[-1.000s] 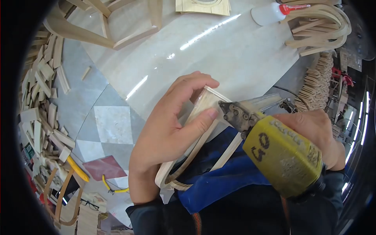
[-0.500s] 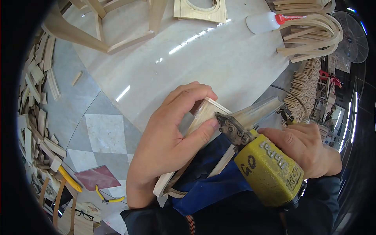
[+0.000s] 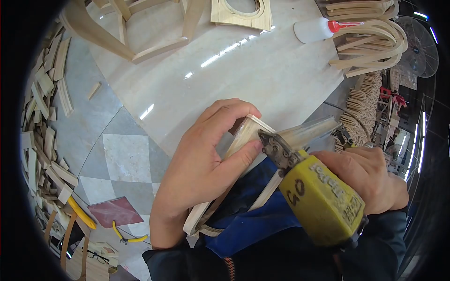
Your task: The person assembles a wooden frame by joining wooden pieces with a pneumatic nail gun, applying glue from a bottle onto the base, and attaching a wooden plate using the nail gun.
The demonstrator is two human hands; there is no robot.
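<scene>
My left hand (image 3: 194, 161) is wrapped around the upper corner of a pale wooden frame (image 3: 247, 132), with the thumb pressed along its face. The frame leans over my lap, and its lower end shows beside my left wrist. My right hand (image 3: 363, 175) grips a worn yellow nail gun (image 3: 323, 201) with markings on its casing; the fingers around the handle are partly hidden. The gun's dark metal nose meets the wood near the frame's corner, just beside my left thumb. Whether the tip presses on the wood, I cannot tell.
A glossy pale table (image 3: 211, 84) bears a white glue bottle (image 3: 311, 31) with a red nozzle, plywood pieces (image 3: 241, 18) and a wooden chair frame (image 3: 161, 48). Curved wooden parts (image 3: 375, 42) are stacked at right. Wood offcuts (image 3: 47, 93) lie at left, and yellow-handled pliers (image 3: 125, 240) on the floor.
The nail gun has tilted slightly and its nose has shifted a little upward at the frame's corner. Both hands keep their grips; the whole view has drifted slightly.
</scene>
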